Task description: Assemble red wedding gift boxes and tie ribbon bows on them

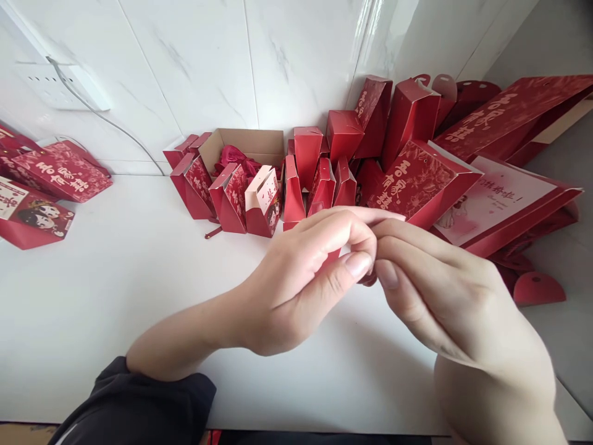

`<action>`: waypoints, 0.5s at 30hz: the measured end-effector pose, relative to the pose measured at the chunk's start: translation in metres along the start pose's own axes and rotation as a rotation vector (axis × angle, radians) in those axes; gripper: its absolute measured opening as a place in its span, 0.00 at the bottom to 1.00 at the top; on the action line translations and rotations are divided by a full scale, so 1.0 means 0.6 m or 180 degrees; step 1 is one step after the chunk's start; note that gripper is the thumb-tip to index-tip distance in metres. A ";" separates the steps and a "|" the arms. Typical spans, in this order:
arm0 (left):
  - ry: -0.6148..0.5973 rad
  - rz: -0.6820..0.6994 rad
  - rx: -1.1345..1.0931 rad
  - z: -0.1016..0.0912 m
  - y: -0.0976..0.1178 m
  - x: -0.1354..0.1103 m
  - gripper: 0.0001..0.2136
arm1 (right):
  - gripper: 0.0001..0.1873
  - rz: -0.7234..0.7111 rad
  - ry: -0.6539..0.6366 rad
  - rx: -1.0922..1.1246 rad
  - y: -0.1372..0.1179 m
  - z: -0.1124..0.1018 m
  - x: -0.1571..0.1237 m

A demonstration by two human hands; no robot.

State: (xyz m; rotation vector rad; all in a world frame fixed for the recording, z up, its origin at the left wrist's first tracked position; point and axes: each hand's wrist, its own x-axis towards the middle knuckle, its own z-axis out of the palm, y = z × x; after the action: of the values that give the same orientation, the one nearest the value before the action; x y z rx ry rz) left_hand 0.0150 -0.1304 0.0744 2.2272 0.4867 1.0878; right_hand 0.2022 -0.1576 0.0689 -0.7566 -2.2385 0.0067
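Note:
My left hand point(306, 278) and my right hand point(440, 290) meet at their fingertips above the white table point(222, 377). Each is closed in a pinch, thumb against bent fingers. A dark red bit point(368, 279) peeks out just below the joined fingertips; what it belongs to is hidden behind the hands. More red shows through the gap of my left thumb and forefinger, but I cannot tell whether it is held or lies behind. Small red gift boxes point(296, 191) stand just beyond my left fingers.
An open cardboard box point(250, 141) with dark red ribbon-like material stands by the tiled wall. Red gift bags point(417, 185) crowd the back right, larger ones at the far right. More decorated boxes point(37, 216) lie at the left, below a wall socket point(65, 86) with a cable.

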 end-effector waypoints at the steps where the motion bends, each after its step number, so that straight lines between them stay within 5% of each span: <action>1: -0.0040 0.0006 -0.0003 -0.002 0.000 0.000 0.07 | 0.10 0.0027 -0.0017 0.0075 -0.002 -0.001 0.000; 6: -0.0137 0.0008 0.0038 -0.006 0.001 0.002 0.07 | 0.08 0.0105 -0.0043 0.0318 -0.008 -0.008 0.001; 15: 0.0244 0.0265 0.0252 0.009 0.003 0.001 0.07 | 0.10 0.0102 0.0107 0.0027 -0.001 0.001 0.002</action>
State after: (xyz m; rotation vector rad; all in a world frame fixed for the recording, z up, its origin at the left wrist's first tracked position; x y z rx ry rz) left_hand 0.0199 -0.1336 0.0732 2.2990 0.4806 1.2200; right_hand 0.2007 -0.1573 0.0696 -0.7825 -2.1931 0.0188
